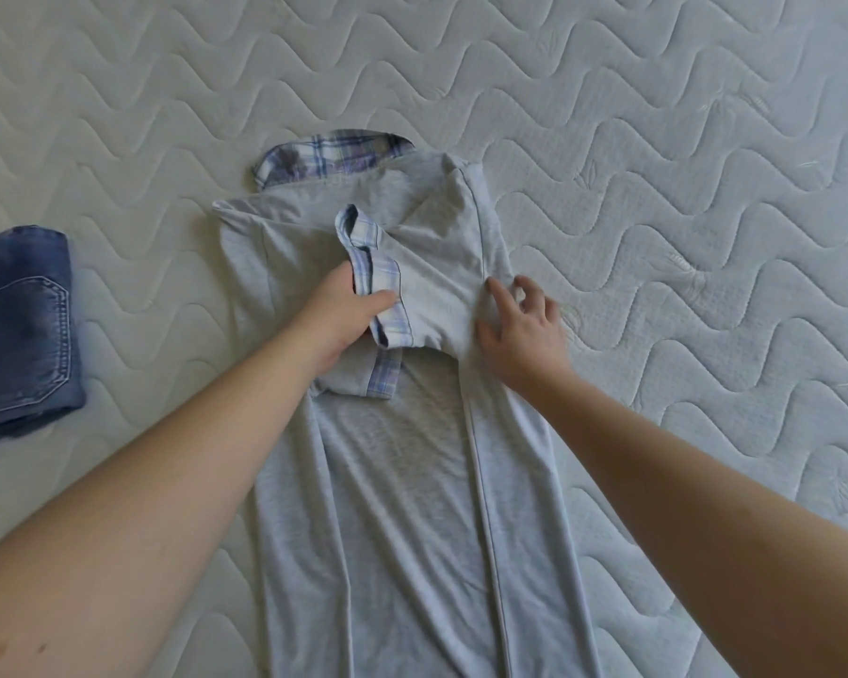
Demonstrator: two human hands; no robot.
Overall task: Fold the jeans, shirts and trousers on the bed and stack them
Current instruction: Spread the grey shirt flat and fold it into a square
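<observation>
- The grey shirt (402,482) lay face down along the bed (681,163), collar (334,156) at the far end and hem toward me, both long sides already turned in.
- My left hand (343,325) pinched the checked cuff (380,296) of the right sleeve (436,266), thumb on top, fingers curled beneath it.
- My right hand (520,330) held nothing; its fingers were spread and slightly bent, fingertips pressing the turned-in right edge of the shirt near the armpit.
- Risk: if the left hand drew the cuff too far across, the sleeve would drag the right-hand fold open. I judged the pressing fingertips to be the only restraint.
- Risk: the sleeve fabric was bunched between my hands. Laid down unsmoothed, it would likely set a ridge, and the final fold would sit crooked on the stack.
- Risk: the other cuff (383,381) lay just under my left palm and could be shifted by that hand.
- Containers: there were none in view. The folded jeans (20,330) lay directly on the bed at my left, well apart from the shirt.
- No trousers were visible.
</observation>
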